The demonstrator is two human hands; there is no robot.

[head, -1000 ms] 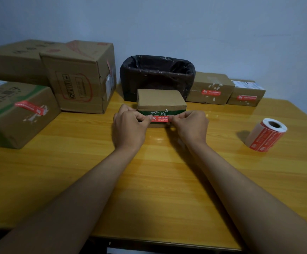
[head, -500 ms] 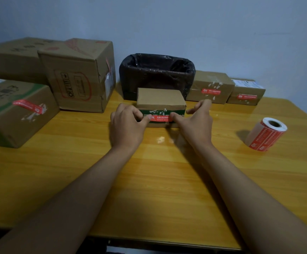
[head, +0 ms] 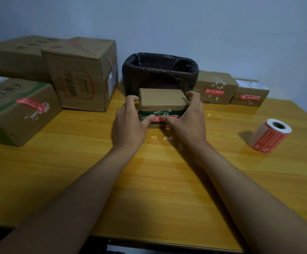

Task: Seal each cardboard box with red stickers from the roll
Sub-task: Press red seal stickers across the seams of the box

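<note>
Here, at the centre of the frame, a small brown cardboard box with a green band (head: 162, 99) sits on the glossy yellow wooden table (head: 149, 180); the left hand (head: 129, 125) grips its left side, fingers curled round the far left corner and thumb pressed on the front face; the right hand (head: 187, 123) grips the right side in the same way, fingers wrapped over the far right corner, thumb flat on the front; both thumbs bear on a red rectangular sticker with white print (head: 164, 118) stuck to the box's front face below the green band. At the right edge of the frame, well apart from the hands, the roll of red stickers on a white core (head: 270, 135) lies tilted on the table. Directly behind the small box stands a bin lined with a black plastic bag (head: 160, 72); to the upper right of it, two small brown boxes (head: 216, 87) (head: 249, 94) stand side by side against the pale blue wall (head: 185, 24), each bearing a red sticker on its front. In the upper left, a tall brown carton with red printed marks (head: 83, 74) stands in front of a flat wide brown carton (head: 15, 55); at the left edge, a brown carton with green stripes (head: 17, 110) carries a slanted red sticker beside torn white scraps.
</note>
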